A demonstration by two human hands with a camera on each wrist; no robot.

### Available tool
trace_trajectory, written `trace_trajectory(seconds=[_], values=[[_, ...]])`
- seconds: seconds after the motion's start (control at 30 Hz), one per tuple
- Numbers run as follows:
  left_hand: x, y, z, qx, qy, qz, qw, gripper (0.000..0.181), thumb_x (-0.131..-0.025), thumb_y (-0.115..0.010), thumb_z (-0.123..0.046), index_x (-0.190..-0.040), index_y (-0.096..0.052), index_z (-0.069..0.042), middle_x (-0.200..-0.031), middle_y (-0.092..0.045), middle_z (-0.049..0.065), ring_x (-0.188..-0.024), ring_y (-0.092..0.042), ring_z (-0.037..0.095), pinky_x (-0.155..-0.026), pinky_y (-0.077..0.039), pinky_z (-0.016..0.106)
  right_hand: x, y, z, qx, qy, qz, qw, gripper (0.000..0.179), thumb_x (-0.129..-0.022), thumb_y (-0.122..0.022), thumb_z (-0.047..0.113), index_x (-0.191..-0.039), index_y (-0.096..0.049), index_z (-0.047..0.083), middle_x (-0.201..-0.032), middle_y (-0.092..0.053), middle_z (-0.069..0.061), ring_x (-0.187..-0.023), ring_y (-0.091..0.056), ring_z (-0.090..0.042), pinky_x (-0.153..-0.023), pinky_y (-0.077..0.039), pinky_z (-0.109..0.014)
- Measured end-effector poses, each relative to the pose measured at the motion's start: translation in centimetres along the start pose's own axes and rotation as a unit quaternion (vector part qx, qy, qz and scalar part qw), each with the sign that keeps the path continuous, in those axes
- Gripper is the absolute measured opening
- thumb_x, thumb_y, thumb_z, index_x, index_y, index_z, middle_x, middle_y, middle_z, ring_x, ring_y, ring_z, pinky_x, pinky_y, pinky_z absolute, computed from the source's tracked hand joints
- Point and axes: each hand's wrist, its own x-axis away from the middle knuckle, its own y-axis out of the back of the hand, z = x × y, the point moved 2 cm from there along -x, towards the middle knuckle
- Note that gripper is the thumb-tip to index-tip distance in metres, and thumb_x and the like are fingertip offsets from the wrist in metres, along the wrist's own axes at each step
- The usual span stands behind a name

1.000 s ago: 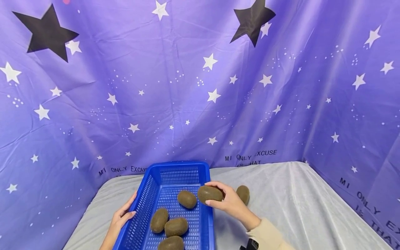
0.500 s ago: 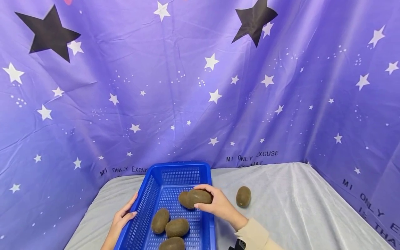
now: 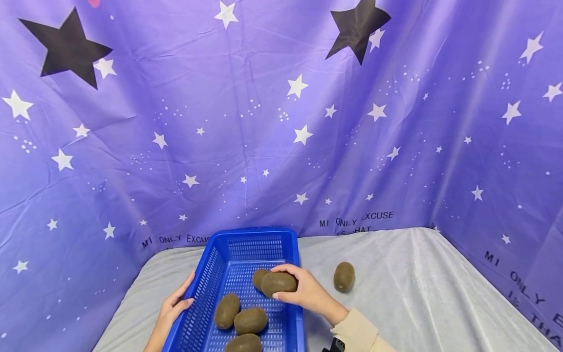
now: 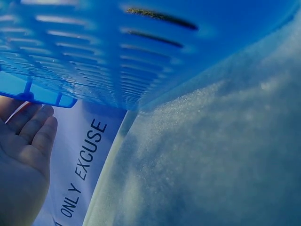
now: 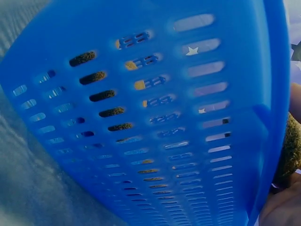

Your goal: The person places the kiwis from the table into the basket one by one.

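A blue plastic basket (image 3: 292, 313) with slotted walls holds several brown oval kiwis. My right hand (image 3: 310, 293) reaches over its right rim and grips a kiwi (image 3: 278, 284) between thumb and fingers. Behind that one, a kiwi (image 3: 260, 277) is partly covered in the head view. Nearer the front lie a kiwi (image 3: 227, 311), a second kiwi (image 3: 251, 320) and a third kiwi (image 3: 244, 343), cut by the frame. My left hand (image 3: 169, 313) holds the basket's left rim, with its fingers (image 4: 40, 127) at the rim's underside. In the right wrist view the gripped kiwi (image 5: 290, 150) shows past the rim.
One more kiwi (image 3: 344, 277) lies on the grey cloth (image 3: 396, 293) to the right of the basket. A purple star-printed curtain (image 3: 246, 146) rises behind the cloth and along both sides.
My right hand has carried its kiwi left over the rim and lowered it among the kiwis in the basket. The kiwi on the cloth shows fully now. My left hand keeps its place.
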Motion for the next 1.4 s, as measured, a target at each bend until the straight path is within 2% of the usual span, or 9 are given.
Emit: trace_trajectory(seconds=[0.1,0.3,0.43,0.6,0.73,0.97,1.1,1.27,1.4], values=[[0.0,0.0,0.0,0.027,0.005,0.007,0.9996,0.055,-0.095,-0.043,0.000,-0.145,-0.021,0.009,-0.141,-0.036,-0.023,-0.121,-0.040,-0.011,-0.088,-0.043,0.012,-0.1,0.0,-0.6,-0.003,0.010,0.003,0.9999,0.047,-0.082,-0.073,0.018,-0.124,-0.057,0.005,-0.121,-0.060,-0.014,-0.089,-0.061,-0.012,-0.075,-0.051,-0.027],[0.2,-0.1,0.0,0.011,-0.008,0.000,0.9999,0.054,-0.093,-0.044,0.003,-0.144,-0.025,0.010,-0.142,-0.037,-0.019,-0.122,-0.040,-0.010,-0.090,-0.040,0.010,0.0,0.1,-0.9,-0.001,0.035,0.005,0.9994,0.045,-0.083,-0.071,0.015,-0.123,-0.056,-0.001,-0.121,-0.059,-0.020,-0.106,-0.058,-0.021,-0.095,-0.046,-0.037],[0.2,-0.1,0.1,0.008,-0.016,-0.001,0.9998,0.054,-0.092,-0.044,0.004,-0.143,-0.027,0.010,-0.144,-0.037,-0.014,-0.124,-0.039,-0.010,-0.091,-0.038,0.009,0.3,0.4,-1.2,-0.010,0.034,-0.008,0.9993,0.043,-0.084,-0.070,0.012,-0.122,-0.057,-0.002,-0.120,-0.059,-0.020,-0.107,-0.058,-0.021,-0.094,-0.046,-0.037],[0.2,-0.1,0.1,0.023,0.004,-0.005,0.9997,0.054,-0.093,-0.044,0.002,-0.144,-0.026,0.008,-0.143,-0.038,-0.018,-0.121,-0.041,-0.009,-0.089,-0.042,0.012,0.9,1.7,-1.7,-0.015,0.048,-0.051,0.9974,0.039,-0.083,-0.070,0.010,-0.118,-0.058,-0.002,-0.115,-0.063,-0.016,-0.104,-0.059,-0.012,-0.093,-0.047,-0.029],[0.2,-0.2,0.0,0.036,0.009,-0.002,0.9993,0.055,-0.094,-0.044,0.002,-0.145,-0.024,0.008,-0.142,-0.037,-0.020,-0.121,-0.042,-0.008,-0.089,-0.043,0.014,1.6,3.1,-2.0,-0.023,0.054,-0.076,0.9954,0.037,-0.083,-0.070,0.008,-0.117,-0.059,-0.002,-0.114,-0.063,-0.016,-0.104,-0.060,-0.017,-0.093,-0.046,-0.028],[0.1,-0.1,0.3,0.025,0.013,-0.004,0.9996,0.055,-0.094,-0.044,0.002,-0.145,-0.025,0.007,-0.147,-0.034,-0.012,-0.123,-0.040,-0.009,-0.091,-0.040,0.012,3.0,5.3,-3.2,-0.004,0.056,-0.101,0.9933,0.037,-0.082,-0.069,0.002,-0.117,-0.058,-0.007,-0.113,-0.063,-0.019,-0.102,-0.060,-0.009,-0.092,-0.047,-0.028],[0.1,0.0,0.4,0.024,0.003,0.002,0.9997,0.055,-0.094,-0.044,0.002,-0.145,-0.024,0.008,-0.149,-0.033,-0.008,-0.123,-0.040,-0.008,-0.092,-0.040,0.012,3.8,6.6,-3.9,0.017,0.044,-0.117,0.9920,0.037,-0.082,-0.070,0.002,-0.116,-0.059,-0.006,-0.112,-0.063,-0.016,-0.100,-0.059,-0.006,-0.091,-0.047,-0.027],[0.1,-0.1,0.1,0.032,-0.030,0.012,0.9990,0.054,-0.093,-0.040,0.008,-0.143,-0.023,0.012,-0.147,-0.034,-0.011,-0.125,-0.039,-0.007,-0.092,-0.039,0.011,4.6,8.0,-4.7,0.055,-0.014,-0.133,0.9895,0.039,-0.082,-0.072,0.010,-0.118,-0.060,0.002,-0.115,-0.063,-0.013,-0.101,-0.057,-0.007,-0.093,-0.046,-0.028],[0.2,-0.1,0.1,0.042,-0.025,0.013,0.9987,0.054,-0.093,-0.039,0.008,-0.144,-0.022,0.011,-0.146,-0.036,-0.014,-0.125,-0.040,-0.006,-0.090,-0.041,0.012,5.0,8.8,-5.3,0.070,-0.044,-0.150,0.9853,0.041,-0.080,-0.074,0.014,-0.118,-0.061,0.004,-0.117,-0.062,-0.016,-0.102,-0.057,-0.007,-0.094,-0.046,-0.029]])
